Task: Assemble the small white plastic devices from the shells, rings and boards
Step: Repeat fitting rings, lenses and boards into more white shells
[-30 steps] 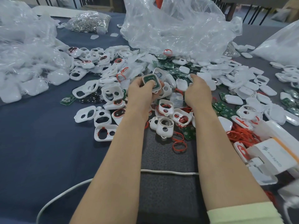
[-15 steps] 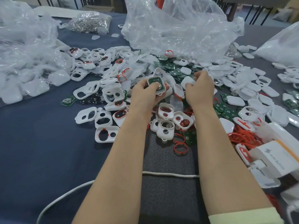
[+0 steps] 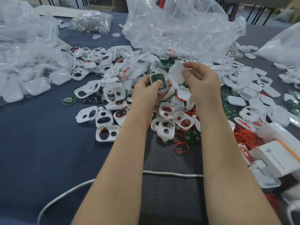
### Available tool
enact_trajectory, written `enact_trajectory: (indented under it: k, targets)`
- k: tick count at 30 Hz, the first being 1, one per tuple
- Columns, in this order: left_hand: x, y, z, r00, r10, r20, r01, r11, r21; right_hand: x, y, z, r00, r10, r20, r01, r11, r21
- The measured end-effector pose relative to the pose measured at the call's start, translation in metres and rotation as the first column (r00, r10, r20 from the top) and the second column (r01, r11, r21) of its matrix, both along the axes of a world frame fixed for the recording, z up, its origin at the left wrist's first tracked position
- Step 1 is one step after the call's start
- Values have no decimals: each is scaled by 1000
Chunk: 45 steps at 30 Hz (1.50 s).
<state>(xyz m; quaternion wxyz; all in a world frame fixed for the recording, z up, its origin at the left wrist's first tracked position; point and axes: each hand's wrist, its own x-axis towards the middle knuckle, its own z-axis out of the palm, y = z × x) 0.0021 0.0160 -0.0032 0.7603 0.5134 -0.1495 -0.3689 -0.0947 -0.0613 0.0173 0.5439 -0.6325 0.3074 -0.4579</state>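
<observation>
Shells (image 3: 235,100) behind cable (image 3: 172,173), bags (image 3: 178,26) farther back, box (image 3: 274,158) seemingly at right.

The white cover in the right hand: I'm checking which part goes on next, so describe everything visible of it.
The white cover is a plain rounded-rectangular piece, smooth plastic by its look, no holes visible. The right hand pinches its right edge, holding it tilted above the pile of parts, up and right of the board-filled shell in the left hand.

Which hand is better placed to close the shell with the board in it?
Right. The right hand pinches a white cover close beside the open shell, which the left hand grips, board up.
</observation>
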Motion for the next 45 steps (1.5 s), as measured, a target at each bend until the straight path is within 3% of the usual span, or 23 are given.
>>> enact_trajectory:
  k: [9,16,24,32,37,41,45]
  targets:
    - [0,-1,-1,1000,14,21,-14,1000,4,2,6,2,992,120,49,-128,967,220]
    - [1,-7,0,998,63,-32,-62,998,34,10,8,-4,996,92,-13,-87,971,224]
    - [-1,-8,-1,993,99,-58,-100,995,1,24,20,-11,989,5,-146,8,996,90]
    - [-3,-10,-1,987,156,-42,-157,988,-8,29,31,-16,920,-219,-326,116,945,-306]
    - [-4,-10,-3,980,177,86,-184,980,81,32,36,-16,882,-282,-377,72,872,-484]
    - [-3,-6,0,977,200,74,-203,979,34,36,43,-15,869,-220,-443,-56,845,-532]
    - [-3,-5,3,976,218,24,-218,976,-2,38,44,-16,855,-224,-467,-70,844,-532]
